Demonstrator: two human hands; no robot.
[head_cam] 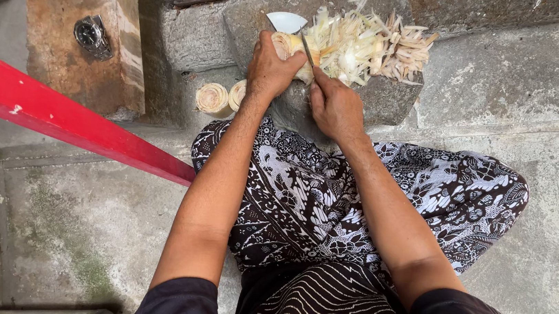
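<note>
Patterned skirt (331,190) below; hands (304,87) crowd slab's near edge (375,105).

Black-and-white patterned cloth (359,186), red beam (56,113), pale cream shreds (367,45), grey stone slab (382,98)

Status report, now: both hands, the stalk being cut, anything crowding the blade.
Left hand pinning pale layered stalk on stone block. Right hand gripping knife, blade at stalk's cut end. Sliced pile right beside blade; two stalk pieces lower left.
</note>
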